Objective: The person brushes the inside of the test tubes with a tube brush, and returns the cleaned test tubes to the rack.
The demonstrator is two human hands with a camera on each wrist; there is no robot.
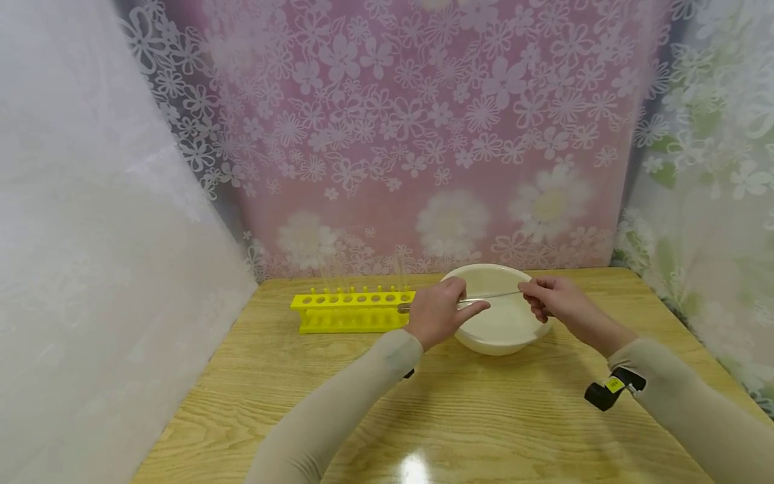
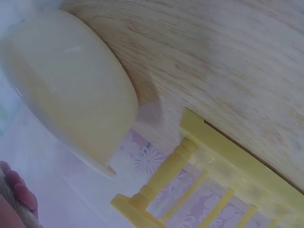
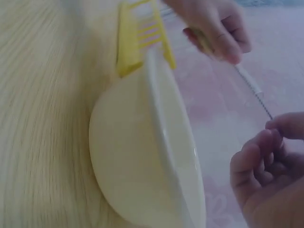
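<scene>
My left hand (image 1: 437, 310) grips a clear glass test tube (image 1: 403, 308), whose rounded end sticks out on the left of the fist. My right hand (image 1: 559, 306) pinches the thin twisted wire of a test tube brush (image 3: 264, 105) between thumb and fingers. That wire runs into the tube's mouth; the bristles are hidden by the left hand. Both hands are above a cream basin (image 1: 502, 329) on the table. In the left wrist view only some fingertips of the left hand (image 2: 21, 194) show, at the lower left.
Left of the basin stands a yellow test tube rack (image 1: 353, 310), with several clear tubes (image 1: 340, 272) upright at its back. The wooden table (image 1: 484, 417) ends against a pink flowered curtain (image 1: 423, 134). Pale sheets (image 1: 91, 235) hang at both sides.
</scene>
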